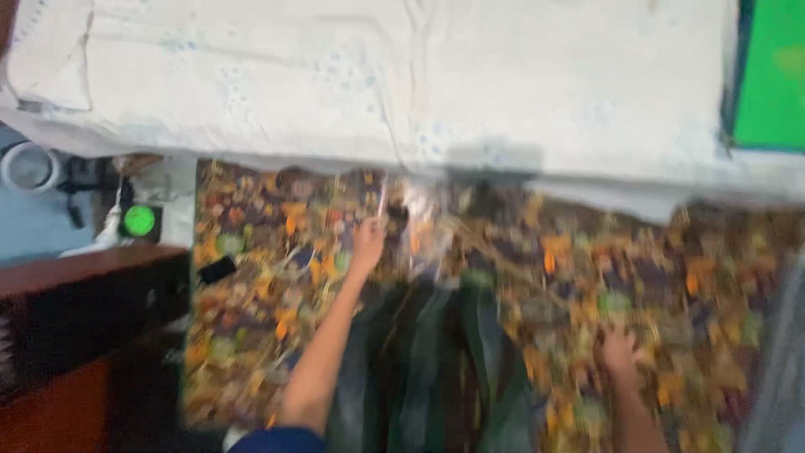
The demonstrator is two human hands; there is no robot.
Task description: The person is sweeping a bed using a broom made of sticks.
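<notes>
The picture is blurred by motion. My left hand (pixel 367 242) reaches forward over a flowered bedcover (pixel 277 327) and grips the left edge of a crinkled clear plastic bag (pixel 422 228). A dark green and grey striped cloth (pixel 436 369) lies folded just behind that hand, toward me. My right hand (pixel 619 351) rests on the bedcover to the right, its fingers bent down against the fabric. Blur hides whether it holds anything.
A white sheet (pixel 402 75) covers the far side, with a green panel (pixel 776 75) at the top right. A small dark flat object (pixel 218 270) lies on the bedcover. On the left are a dark wooden cabinet (pixel 84 310), a green round light (pixel 139 221) and a white round container (pixel 29 168).
</notes>
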